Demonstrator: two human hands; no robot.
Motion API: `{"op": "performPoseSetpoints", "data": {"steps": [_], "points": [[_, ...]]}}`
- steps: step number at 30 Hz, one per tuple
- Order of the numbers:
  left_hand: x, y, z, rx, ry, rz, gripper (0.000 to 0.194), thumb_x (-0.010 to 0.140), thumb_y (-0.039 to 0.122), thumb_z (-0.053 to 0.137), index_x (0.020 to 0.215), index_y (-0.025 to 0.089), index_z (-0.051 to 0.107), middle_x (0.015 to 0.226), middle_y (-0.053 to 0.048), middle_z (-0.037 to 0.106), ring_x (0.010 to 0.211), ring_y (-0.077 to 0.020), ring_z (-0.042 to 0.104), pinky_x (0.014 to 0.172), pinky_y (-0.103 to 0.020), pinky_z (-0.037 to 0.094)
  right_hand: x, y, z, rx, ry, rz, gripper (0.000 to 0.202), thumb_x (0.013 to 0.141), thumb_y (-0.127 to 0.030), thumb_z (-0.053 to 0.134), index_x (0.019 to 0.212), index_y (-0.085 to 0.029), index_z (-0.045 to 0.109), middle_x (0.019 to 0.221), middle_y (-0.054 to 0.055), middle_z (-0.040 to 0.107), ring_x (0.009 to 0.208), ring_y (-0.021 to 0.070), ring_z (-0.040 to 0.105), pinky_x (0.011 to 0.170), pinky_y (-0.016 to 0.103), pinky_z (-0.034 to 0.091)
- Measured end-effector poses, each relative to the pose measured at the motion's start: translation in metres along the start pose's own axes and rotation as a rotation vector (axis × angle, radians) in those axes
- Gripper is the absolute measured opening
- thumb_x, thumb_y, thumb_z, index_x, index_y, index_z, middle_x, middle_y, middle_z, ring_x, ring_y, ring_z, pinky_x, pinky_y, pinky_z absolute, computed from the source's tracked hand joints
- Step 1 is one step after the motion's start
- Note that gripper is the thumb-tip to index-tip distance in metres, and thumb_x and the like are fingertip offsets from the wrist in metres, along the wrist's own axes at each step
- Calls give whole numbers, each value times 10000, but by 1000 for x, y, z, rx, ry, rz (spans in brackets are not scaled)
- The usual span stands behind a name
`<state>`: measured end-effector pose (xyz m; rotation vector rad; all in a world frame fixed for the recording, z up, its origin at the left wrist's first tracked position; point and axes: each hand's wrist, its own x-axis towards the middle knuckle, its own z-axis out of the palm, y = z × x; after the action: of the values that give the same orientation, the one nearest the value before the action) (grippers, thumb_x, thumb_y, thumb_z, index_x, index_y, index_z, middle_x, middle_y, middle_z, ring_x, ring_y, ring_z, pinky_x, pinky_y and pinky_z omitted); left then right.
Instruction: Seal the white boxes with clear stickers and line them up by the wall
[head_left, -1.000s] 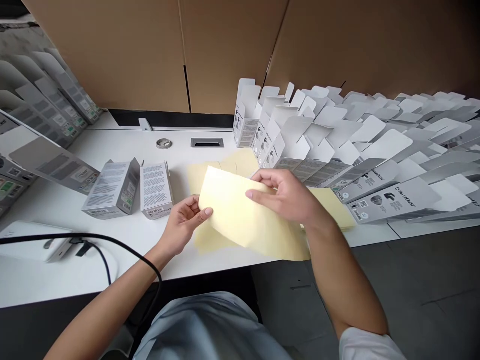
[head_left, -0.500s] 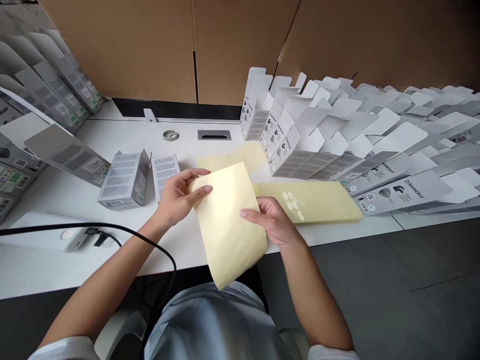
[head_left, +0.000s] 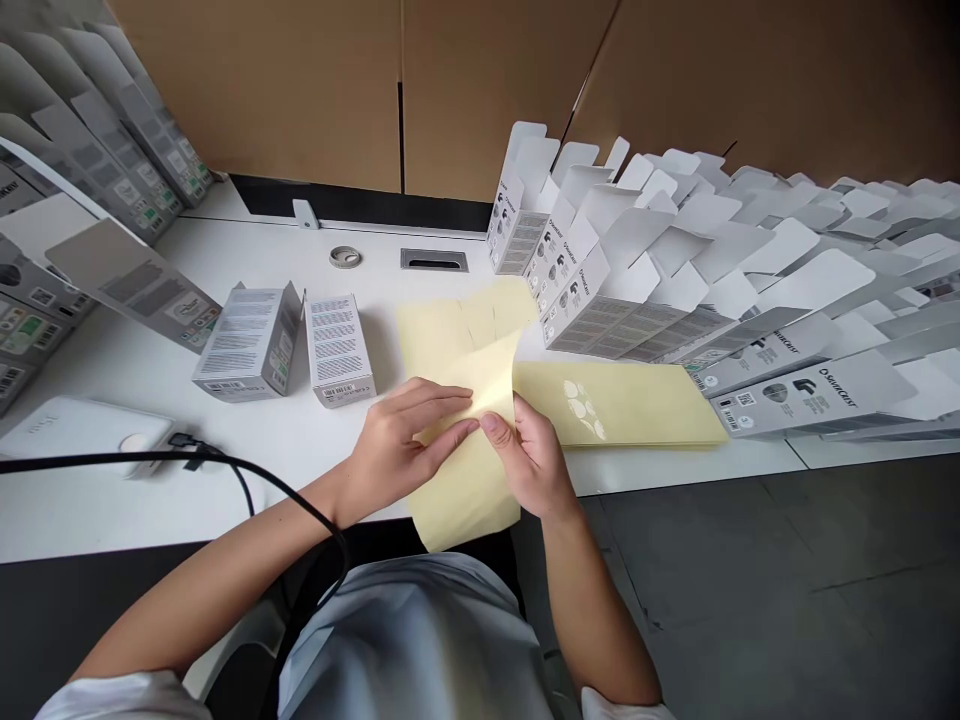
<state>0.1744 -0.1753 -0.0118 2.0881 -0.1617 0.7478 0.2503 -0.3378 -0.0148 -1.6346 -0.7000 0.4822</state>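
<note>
A pale yellow sheet (head_left: 469, 495) hangs over the desk's front edge, between my two hands. My left hand (head_left: 409, 440) grips its left part, thumb and fingers closed on the paper. On the right side my right hand (head_left: 529, 455) pinches the sheet, its thumb on top near my left thumb. Under and behind the held sheet, another yellow sheet (head_left: 457, 315) lies flat on the desk. A stack of yellow sheets (head_left: 637, 400) with clear oval stickers (head_left: 583, 408) on top is just right of my right hand.
Two closed boxes (head_left: 244, 340) (head_left: 339, 345) stand left of the hands. Many open-flapped boxes (head_left: 577, 290) fill the right; more boxes (head_left: 112, 150) stand at far left. A white power bank (head_left: 90, 430) and black cable (head_left: 277, 480) are at front left. A tape roll (head_left: 345, 257) lies behind.
My left hand has moved right and down along the sheet, close to my right thumb. The sheet now bends at the pinch, and its lower end sits a little higher.
</note>
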Motion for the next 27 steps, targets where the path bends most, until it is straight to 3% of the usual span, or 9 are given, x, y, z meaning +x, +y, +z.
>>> {"op": "performPoseSetpoints", "data": {"steps": [4,10,19,24,27], "points": [[2,5,-6,-128,-72,-182,127,838,284,745,941,223,788,970,-68,778,839,-211,701,667,-318,553,1,-7,-8,-105,-119,-96,260,1002,-419,457,874,-224,571,837,23,601,805,186,569,782,308,475],[9,13,-17,-377,-263,-287,107,831,222,749,918,195,806,923,-72,781,793,-176,699,688,-266,554,2,-13,-21,-234,-218,-239,255,1003,-331,467,795,-199,532,713,-12,476,643,134,432,601,274,361],[11,5,-14,-393,-329,-201,163,884,182,689,999,214,800,1013,-71,779,888,-173,716,753,-232,571,-1,-15,-28,-318,-205,-252,273,997,-294,473,742,-207,432,672,-39,393,603,110,353,551,255,313],[11,2,-13,-334,-295,-137,186,896,153,659,1011,209,793,1032,-75,776,921,-180,717,792,-252,578,-1,-13,-29,-352,-158,-257,246,956,-273,517,726,-197,481,656,-31,440,594,110,391,558,257,333],[9,-2,-10,-281,-256,-48,215,897,128,644,1044,205,781,1055,-78,770,967,-191,708,830,-282,578,-1,-6,-24,-251,-93,-206,224,906,-287,579,710,-192,527,653,-16,492,607,125,456,567,260,372]]}}
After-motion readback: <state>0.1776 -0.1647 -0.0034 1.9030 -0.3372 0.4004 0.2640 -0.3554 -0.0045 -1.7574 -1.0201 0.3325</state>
